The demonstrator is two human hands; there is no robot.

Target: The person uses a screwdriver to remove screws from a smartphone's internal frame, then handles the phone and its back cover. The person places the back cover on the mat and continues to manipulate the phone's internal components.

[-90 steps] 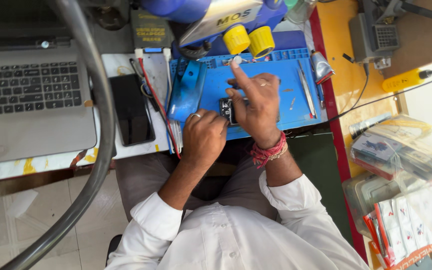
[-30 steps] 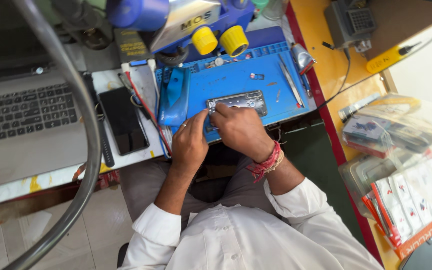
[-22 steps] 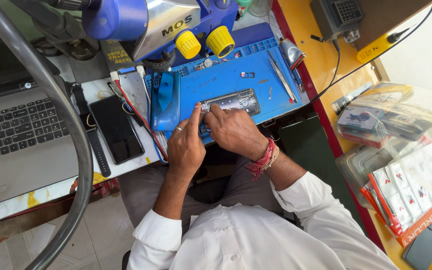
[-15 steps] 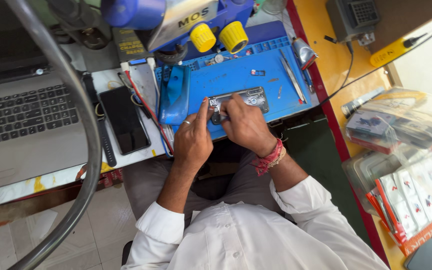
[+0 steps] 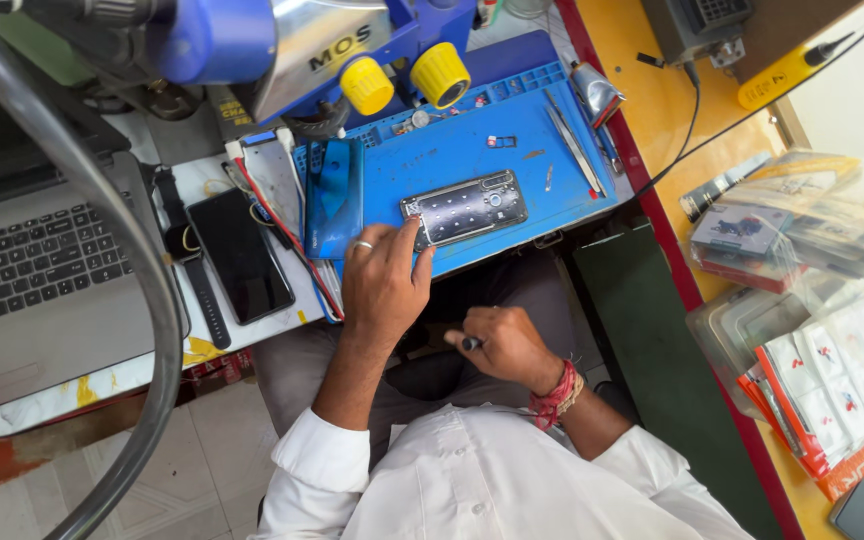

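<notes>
An opened phone (image 5: 462, 208) with its inner frame showing lies across a blue work mat (image 5: 522, 160). My left hand (image 5: 382, 285), a ring on one finger, rests at the mat's near edge with its fingertips on the phone's left end. My right hand (image 5: 507, 345), with a red thread band at the wrist, is drawn back over my lap, away from the mat. It is closed on a small dark-tipped screwdriver (image 5: 470, 343).
A blue phone back cover (image 5: 330, 195) lies left of the open phone, and a black phone (image 5: 240, 255) and a watch (image 5: 192, 270) beyond it. A laptop (image 5: 32, 270) sits at far left, a blue microscope (image 5: 302, 50) overhead, tweezers (image 5: 572, 135) on the mat, and plastic packets (image 5: 802, 240) at right.
My right hand has left the phone and pulled back over my lap with the screwdriver. My left hand stays at the phone's left end.
</notes>
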